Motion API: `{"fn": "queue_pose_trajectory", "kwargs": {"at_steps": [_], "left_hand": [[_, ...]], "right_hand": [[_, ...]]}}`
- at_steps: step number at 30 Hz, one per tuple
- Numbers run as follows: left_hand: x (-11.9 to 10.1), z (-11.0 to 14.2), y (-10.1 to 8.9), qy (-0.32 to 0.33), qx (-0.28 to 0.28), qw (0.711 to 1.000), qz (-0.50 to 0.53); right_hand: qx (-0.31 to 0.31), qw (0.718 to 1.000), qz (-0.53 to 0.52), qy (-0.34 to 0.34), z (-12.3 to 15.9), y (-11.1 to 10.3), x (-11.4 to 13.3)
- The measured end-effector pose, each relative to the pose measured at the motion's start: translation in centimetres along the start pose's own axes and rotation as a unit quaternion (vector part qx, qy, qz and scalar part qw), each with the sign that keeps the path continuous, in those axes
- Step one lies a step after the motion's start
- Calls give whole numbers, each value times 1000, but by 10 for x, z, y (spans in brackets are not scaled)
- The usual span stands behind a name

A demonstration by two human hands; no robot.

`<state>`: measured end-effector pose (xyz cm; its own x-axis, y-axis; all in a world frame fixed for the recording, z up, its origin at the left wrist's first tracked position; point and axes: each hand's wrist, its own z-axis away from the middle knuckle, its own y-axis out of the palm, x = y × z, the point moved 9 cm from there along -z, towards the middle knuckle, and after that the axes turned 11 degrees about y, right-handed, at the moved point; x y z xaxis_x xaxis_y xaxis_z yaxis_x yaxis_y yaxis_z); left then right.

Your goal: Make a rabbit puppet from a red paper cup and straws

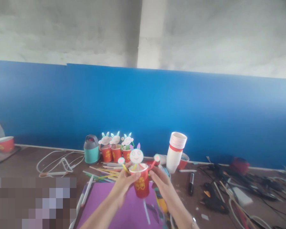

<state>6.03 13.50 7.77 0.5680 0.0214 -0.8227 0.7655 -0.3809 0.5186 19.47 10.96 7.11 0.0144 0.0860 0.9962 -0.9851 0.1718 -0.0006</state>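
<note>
A red paper cup (pixel 141 186) with gold characters is held up over a purple sheet (pixel 102 198). My left hand (pixel 125 183) grips its left side, thumb across the front near the rim. On the right side, the fingers of my right hand (pixel 160 179) are bent against the cup, close to a red straw (pixel 153 164); its exact contact is partly hidden. From the cup rises a white paper rabbit face (pixel 136 156) with purple ears. Round paper paws stand on either side, the left paw (pixel 121 160) above a yellow straw and the right paw (pixel 156 157) on the red one.
Behind stand several similar rabbit cups (pixel 116 152), a teal-and-grey container (pixel 91 151) and a tall stack of paper cups (pixel 175 152). Loose straws (pixel 105 173) lie left of the cup. A black marker (pixel 191 183), a glue gun (pixel 214 200) and tangled cables (pixel 255 187) are to the right.
</note>
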Motion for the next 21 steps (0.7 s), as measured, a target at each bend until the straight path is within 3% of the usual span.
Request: {"fn": "queue_pose_trajectory", "kwargs": {"at_steps": [3,7,13,21], "left_hand": [[-1,-1,-2,7,-13,1000,13],[-1,-2,-7,15,-36,999,3],[4,-1,0,5,11,1000,7],[11,-2,-11,-8,-15,1000,-13]], "right_hand": [[39,999,25,-6,-5,10,-15],[33,993,109,-32,-9,18,-25],[55,996,65,-25,-9,21,-23],[55,993,92,-41,-5,22,-16]]}}
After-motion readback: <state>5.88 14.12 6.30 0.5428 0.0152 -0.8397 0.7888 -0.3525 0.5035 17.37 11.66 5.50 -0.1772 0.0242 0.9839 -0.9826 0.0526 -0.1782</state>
